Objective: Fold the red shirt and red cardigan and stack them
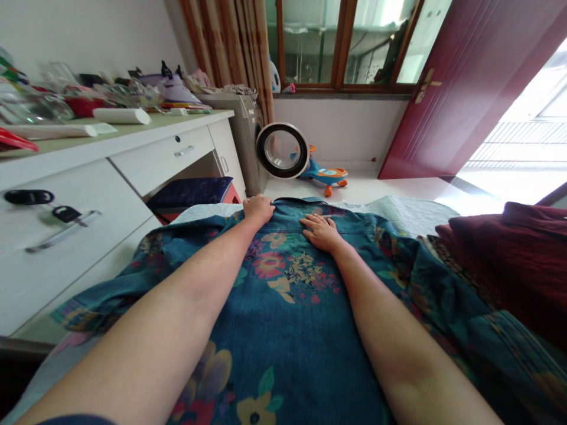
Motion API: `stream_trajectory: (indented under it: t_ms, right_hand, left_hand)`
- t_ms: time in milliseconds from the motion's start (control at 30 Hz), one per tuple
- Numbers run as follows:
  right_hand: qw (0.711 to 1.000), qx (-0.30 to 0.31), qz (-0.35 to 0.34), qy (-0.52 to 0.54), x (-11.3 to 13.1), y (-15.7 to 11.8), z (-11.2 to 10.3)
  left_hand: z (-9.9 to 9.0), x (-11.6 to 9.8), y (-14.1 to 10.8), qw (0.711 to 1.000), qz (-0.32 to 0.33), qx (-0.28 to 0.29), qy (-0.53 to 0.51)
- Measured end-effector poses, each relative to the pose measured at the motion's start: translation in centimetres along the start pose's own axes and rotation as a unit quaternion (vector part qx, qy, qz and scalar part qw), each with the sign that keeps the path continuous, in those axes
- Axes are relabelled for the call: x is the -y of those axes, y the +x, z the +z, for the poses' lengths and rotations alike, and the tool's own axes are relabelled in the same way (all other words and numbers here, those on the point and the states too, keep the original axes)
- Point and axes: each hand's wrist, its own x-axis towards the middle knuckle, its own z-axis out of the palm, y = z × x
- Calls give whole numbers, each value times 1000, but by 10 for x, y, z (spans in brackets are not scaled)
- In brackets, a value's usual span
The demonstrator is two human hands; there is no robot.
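A blue denim garment point(301, 330) with printed flowers lies spread out, its back upward and its sleeves reaching to both sides. At the left part of its collar, my left hand point(259, 211) is closed with the fingers curled round the cloth edge. My right hand point(322, 232) rests on the garment just below the collar, fingers spread and lying on the fabric. Beneath the garment a pale cover point(405, 215) shows at the far edge.
Dark red folded clothes point(509, 254) are piled at the right. On the left stands a white desk point(163, 147) with clutter on top and a dark-cushioned stool point(190, 192) beside it. Beyond are a washing machine point(248, 139) with its round door ajar and a toy car point(325, 172).
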Motion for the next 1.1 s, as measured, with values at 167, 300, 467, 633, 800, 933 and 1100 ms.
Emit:
stream_trajectory:
  t_ms: [167,300,467,633,800,933,1100]
  right_hand:
    - [999,28,23,-24,-1,0,1]
    - [999,34,25,-31,0,0,2]
    - [999,33,29,-24,2,-1,1]
    - [991,27,128,-39,-11,-3,-2]
    - [971,22,234,-52,-37,-5,-7]
    - [958,-9,281,-49,-44,-6,-7]
    - [986,-85,140,-35,-14,-3,0]
  left_hand:
    - [5,-5,-13,994,8,-110,26]
    - [14,-21,-32,994,35,-98,13]
    - [23,-47,-59,990,132,-17,-47]
    - [26,-30,-60,985,105,131,-45]
    - [23,4,-42,987,67,142,-34]
    - [18,2,-42,991,36,130,-17]
    - [14,-36,-71,995,99,13,-11]
